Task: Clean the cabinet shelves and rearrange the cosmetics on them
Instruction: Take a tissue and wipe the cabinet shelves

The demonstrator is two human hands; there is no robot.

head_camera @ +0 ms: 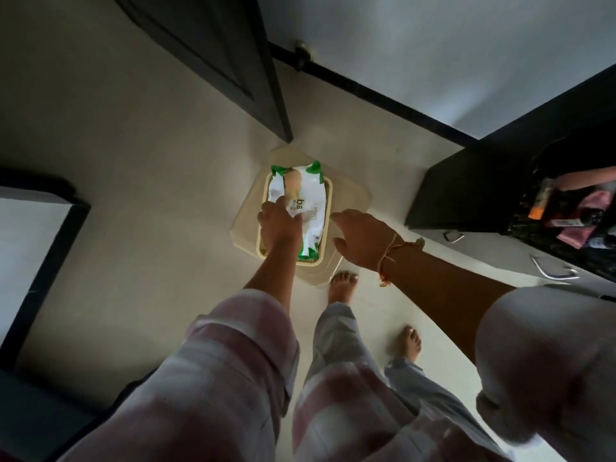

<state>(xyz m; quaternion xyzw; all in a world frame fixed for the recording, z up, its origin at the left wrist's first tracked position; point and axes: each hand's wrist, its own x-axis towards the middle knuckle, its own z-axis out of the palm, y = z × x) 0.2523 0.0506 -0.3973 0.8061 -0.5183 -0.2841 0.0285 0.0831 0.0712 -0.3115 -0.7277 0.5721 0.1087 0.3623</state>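
Observation:
A white and green wipes pack (pixel 308 198) lies in a cream rectangular container (pixel 328 228), which rests on a wider cream base (pixel 353 191) on the floor. My left hand (pixel 278 225) reaches down onto the near left part of the pack, its fingers curled on the wrapper. My right hand (pixel 361 243) hovers just right of the container with fingers spread, holding nothing. A thread bracelet circles that wrist. On the far right, a dark cabinet shelf (pixel 466 181) holds several cosmetics (pixel 563 211), partly cut off by the frame edge.
A dark open door (pixel 213 55) stands above the container. Black skirting (pixel 383 98) runs along the wall. Pale drawers with metal handles (pixel 553 268) sit under the cabinet. A dark-framed panel (pixel 40 248) stands at left. My bare feet (pixel 341 288) are on the pale floor.

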